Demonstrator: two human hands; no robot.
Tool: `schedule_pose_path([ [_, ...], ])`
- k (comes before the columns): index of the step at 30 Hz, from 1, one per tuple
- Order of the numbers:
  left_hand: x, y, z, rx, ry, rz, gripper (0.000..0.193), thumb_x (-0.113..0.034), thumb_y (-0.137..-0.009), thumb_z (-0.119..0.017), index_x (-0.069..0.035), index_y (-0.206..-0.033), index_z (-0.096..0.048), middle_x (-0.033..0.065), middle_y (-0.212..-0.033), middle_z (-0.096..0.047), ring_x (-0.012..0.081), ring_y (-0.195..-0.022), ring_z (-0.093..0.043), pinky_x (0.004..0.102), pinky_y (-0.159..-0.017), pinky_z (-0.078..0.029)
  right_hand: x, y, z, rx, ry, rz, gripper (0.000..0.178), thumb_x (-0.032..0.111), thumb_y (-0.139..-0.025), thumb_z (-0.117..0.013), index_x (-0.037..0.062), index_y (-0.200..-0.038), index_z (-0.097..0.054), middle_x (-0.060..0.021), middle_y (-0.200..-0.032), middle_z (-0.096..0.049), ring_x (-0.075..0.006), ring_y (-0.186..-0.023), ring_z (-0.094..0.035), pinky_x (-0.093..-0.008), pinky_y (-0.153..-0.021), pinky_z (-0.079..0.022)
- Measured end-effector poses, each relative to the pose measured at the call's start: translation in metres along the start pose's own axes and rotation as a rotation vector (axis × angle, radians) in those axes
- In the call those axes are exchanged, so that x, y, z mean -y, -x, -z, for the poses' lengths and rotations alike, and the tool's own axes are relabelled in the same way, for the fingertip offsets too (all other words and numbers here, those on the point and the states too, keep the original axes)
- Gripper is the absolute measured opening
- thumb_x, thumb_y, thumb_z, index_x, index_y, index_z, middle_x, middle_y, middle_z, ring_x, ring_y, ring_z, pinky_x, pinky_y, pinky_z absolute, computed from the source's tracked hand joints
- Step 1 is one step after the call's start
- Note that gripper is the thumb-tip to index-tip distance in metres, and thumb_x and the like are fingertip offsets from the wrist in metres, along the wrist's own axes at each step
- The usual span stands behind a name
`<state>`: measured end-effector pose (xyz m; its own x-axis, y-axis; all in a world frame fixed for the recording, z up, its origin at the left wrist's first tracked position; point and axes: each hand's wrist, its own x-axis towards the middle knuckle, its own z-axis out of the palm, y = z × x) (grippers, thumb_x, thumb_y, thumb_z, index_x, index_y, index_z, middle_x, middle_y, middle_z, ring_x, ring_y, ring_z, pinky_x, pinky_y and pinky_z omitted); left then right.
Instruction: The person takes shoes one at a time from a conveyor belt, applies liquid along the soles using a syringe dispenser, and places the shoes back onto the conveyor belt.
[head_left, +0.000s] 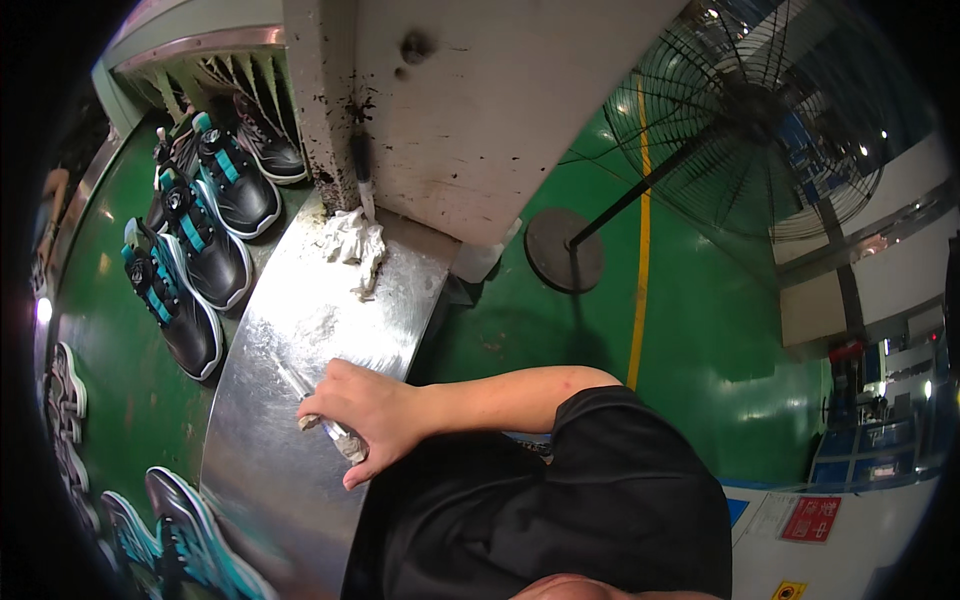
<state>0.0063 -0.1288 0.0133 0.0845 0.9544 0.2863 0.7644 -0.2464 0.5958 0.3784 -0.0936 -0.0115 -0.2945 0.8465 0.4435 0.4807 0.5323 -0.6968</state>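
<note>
Right hand (372,415) clenched on thin tool (318,408), tip resting on metal ledge (290,330).

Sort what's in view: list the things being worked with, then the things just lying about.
In use:
right hand
thin brush-like tool in its grip
metal counter

Lying about:
crumpled white rag
black and teal shoes
standing fan

Your fingers (345,395) wrap a thin clear-handled brush (318,408), lying slanted, its handle poking up-left beyond them, grimy tip just below.
</note>
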Motion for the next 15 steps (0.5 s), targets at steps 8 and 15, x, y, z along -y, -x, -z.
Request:
schedule_pose_path([
  [8, 0.035, -0.007, 0.029, 0.019, 0.162, 0.097, 0.076, -0.021, -0.075, -0.069, -0.002, -0.136, -0.028, 0.0226, -0.13, -0.041, 0.0325, -0.119, -0.044, 0.0435, -0.1, -0.036, 0.014, 0.016, 0.022, -0.017, 0.042, -0.101, 0.085, 0.055, -0.06, -0.075, 0.0038, -0.121, -0.045, -0.0115, -0.097, -0.053, -0.0286, -0.087, -0.043, -0.0373, -0.08, -0.038],
  [15, 0.234, -0.148, -0.003, 0.17, 0.682, 0.555, 0.044, -0.018, -0.088, -0.051, 0.0, -0.128, -0.043, 0.0157, -0.124, -0.049, 0.0267, -0.115, -0.048, 0.0387, -0.098, -0.039, 0.005, 0.029, 0.057, 0.007, 0.05, -0.223, 0.087, 0.053, -0.069, -0.07, 0.0041, -0.133, -0.038, -0.0146, -0.1, -0.055, -0.0301, -0.091, -0.05, -0.0379, -0.085, -0.039],
])
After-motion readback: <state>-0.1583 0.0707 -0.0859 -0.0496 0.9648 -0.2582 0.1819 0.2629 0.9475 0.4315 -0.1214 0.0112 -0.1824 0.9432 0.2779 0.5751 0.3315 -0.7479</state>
